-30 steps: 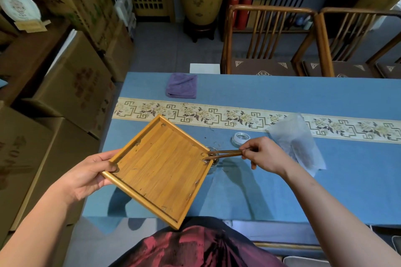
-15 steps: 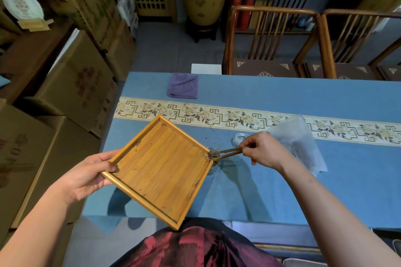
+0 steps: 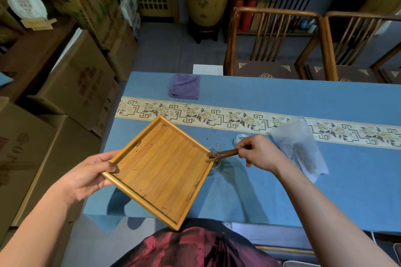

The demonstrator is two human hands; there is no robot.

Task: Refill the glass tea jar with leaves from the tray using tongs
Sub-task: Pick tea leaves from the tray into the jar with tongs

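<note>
My left hand (image 3: 91, 176) grips the left corner of a square bamboo tray (image 3: 160, 171), held tilted above the table's near left edge. Only a few stray tea leaves cling to its boards. The tray's right corner hangs over a small glass tea jar (image 3: 216, 163) standing on the blue cloth, and hides part of it. My right hand (image 3: 259, 153) pinches brown wooden tongs (image 3: 222, 155), whose tips rest at the tray's right corner just above the jar's mouth. The jar's lid (image 3: 239, 139) lies behind my right hand.
A clear plastic bag (image 3: 298, 149) lies to the right of my right hand. A folded purple cloth (image 3: 184, 86) sits at the table's far left. Cardboard boxes (image 3: 71, 84) crowd the floor to the left, and wooden chairs (image 3: 275, 45) stand across the table.
My right hand has lifted slightly, tilting the tongs so their tips point down at the tray's corner. The tray and my left hand have stayed in place.
</note>
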